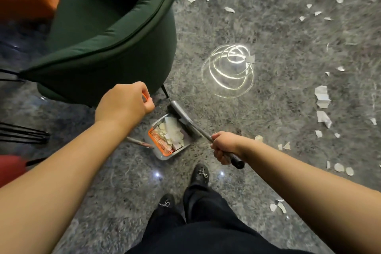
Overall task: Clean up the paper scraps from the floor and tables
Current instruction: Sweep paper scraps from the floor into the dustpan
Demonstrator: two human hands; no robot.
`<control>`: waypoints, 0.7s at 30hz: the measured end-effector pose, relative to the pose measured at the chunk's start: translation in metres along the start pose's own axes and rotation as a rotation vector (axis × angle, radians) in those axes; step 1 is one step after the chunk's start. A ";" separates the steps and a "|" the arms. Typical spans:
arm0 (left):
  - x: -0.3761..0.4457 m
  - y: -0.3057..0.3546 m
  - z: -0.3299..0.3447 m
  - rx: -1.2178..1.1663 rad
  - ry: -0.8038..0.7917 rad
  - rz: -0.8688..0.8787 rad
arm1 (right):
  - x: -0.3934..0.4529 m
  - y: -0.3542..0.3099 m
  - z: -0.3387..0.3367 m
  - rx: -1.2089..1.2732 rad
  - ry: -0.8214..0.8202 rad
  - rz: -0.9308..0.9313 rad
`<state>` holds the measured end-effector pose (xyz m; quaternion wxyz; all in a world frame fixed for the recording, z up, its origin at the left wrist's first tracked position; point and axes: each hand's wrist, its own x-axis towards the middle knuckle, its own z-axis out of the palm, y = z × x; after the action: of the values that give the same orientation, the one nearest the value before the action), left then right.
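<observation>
**Broom and dustpan at work on a littered floor**

We look down on a person standing on a grey speckled floor (pixel 268 109), both bare arms stretched forward. Our view shows the left hand (pixel 125 101) curled tight round an orange handle (pixel 144 97), knuckles up, just in front of a green chair (pixel 107 33). The right hand (pixel 224 146) grasps the broom (pixel 191 126) shaft in a closed fist, wrist turned inward, the black grip end jutting out behind the palm. The broom head rests against the far edge of the dustpan (pixel 165 155), which sits on the floor between the two hands and holds a heap of paper scraps (pixel 171 132). We see many more scraps (pixel 322 97) scattered over the floor to the right and far side, well apart from the pan. Black shoes (pixel 201 173) and trousers stand below it.
</observation>
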<state>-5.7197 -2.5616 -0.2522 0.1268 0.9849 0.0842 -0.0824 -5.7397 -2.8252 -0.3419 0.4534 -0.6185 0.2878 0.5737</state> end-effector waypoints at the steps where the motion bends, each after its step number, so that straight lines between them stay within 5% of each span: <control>1: -0.001 0.000 0.000 -0.002 0.004 0.003 | -0.004 0.002 0.001 0.013 -0.020 0.013; 13: -0.019 -0.004 -0.005 -0.062 0.011 0.027 | -0.057 0.059 0.020 0.266 0.001 -0.096; 21: -0.054 0.016 -0.022 -0.078 -0.028 0.251 | -0.089 0.122 0.036 0.549 0.126 -0.164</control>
<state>-5.7664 -2.5791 -0.2173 0.1754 0.9808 -0.0382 -0.0761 -5.8783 -2.8597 -0.2813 0.6298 -0.5282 0.4090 0.3963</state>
